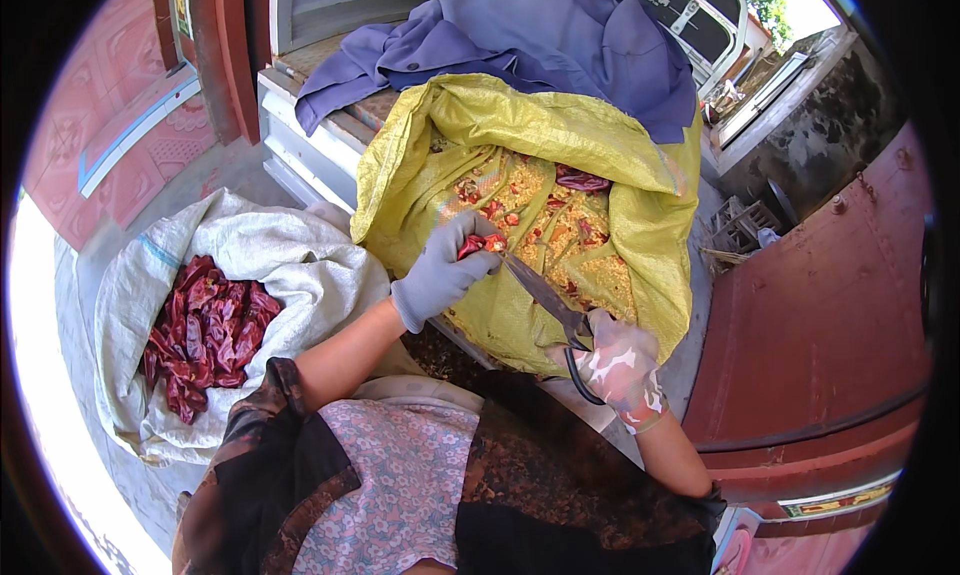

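Note:
My left hand (446,268), in a grey glove, pinches a dried red chili (473,246) whose end is cut and shows pale seeds. My right hand (618,363), in a pink and white camouflage-pattern glove, grips a pair of scissors (540,293) by the dark handles. The scissors' blades point up and left, their tips close beside the chili; whether they touch it I cannot tell. Beneath both hands spreads a yellow woven sack (400,190), its mouth wide, with yellow chili seeds (600,275), red bits and a dark red chili (582,179) lying on it.
To the left stands a white woven sack (290,260) filled with dried red chilies (212,335). Behind the yellow sack, a purple-blue jacket (490,25) drapes over a grey vehicle bed (310,140). A red metal door (800,315) rises at right, near a small wooden stool (742,225).

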Action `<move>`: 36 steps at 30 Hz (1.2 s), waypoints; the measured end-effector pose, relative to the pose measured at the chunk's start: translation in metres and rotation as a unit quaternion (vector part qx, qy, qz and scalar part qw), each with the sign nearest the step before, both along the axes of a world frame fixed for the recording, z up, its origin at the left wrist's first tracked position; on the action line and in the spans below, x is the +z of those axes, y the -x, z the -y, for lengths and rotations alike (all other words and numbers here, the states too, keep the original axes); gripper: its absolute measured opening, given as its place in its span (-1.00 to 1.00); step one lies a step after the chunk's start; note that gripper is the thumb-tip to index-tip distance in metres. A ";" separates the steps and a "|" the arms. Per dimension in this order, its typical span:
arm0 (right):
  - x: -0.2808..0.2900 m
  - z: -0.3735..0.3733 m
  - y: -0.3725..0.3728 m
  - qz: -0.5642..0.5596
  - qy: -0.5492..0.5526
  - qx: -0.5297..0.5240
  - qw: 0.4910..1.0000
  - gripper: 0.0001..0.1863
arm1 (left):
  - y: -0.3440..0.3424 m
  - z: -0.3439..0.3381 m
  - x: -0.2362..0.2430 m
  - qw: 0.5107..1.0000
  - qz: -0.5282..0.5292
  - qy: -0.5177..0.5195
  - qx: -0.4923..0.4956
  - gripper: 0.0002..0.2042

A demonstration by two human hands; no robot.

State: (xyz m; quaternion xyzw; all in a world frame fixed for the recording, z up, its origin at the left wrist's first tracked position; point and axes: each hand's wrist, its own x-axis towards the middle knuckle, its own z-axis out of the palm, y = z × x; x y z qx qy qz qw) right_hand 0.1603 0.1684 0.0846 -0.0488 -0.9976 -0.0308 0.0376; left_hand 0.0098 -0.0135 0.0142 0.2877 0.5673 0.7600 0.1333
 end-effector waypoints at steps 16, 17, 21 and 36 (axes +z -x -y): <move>-0.012 0.016 0.006 -0.007 0.030 -0.036 0.999 -0.36 | -0.005 -0.007 -0.009 0.963 -0.162 0.083 0.197 -0.83; -0.010 0.018 0.006 0.003 0.026 -0.039 0.999 -0.35 | -0.004 -0.008 -0.012 0.956 -0.185 0.077 0.216 -0.83; 0.000 0.022 0.011 0.022 0.020 -0.037 0.999 -0.33 | -0.001 -0.008 -0.014 0.938 -0.221 0.115 0.242 -0.83; -0.036 0.023 0.027 -0.021 0.122 -0.039 0.991 -0.43 | 0.001 -0.011 -0.018 0.965 -0.092 0.088 0.231 -0.84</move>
